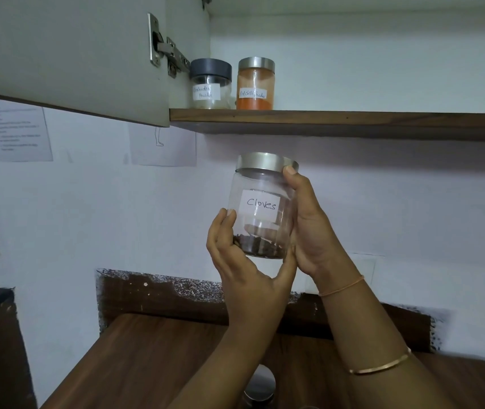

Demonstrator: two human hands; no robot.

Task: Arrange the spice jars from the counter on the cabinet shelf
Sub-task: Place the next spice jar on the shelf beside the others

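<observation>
Lifting clear glass cloves jar (260, 212) with steel lid, left hand (235, 261) and right hand (309, 228) both gripping; we're risking clipping the wooden shelf (338, 119) edge above.

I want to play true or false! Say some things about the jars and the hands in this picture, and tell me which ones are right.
1. The cloves jar is held by both the left hand and the right hand. True.
2. The cloves jar is full to the top. False: only a shallow layer lies at its bottom.
3. Two jars stand on the shelf. True.
4. The red chilli powder jar has a dark grey lid. False: its lid is silver; the coriander powder jar beside it has the dark grey one.
5. The cloves jar stands on the shelf. False: it is held in the air below the shelf.
</observation>
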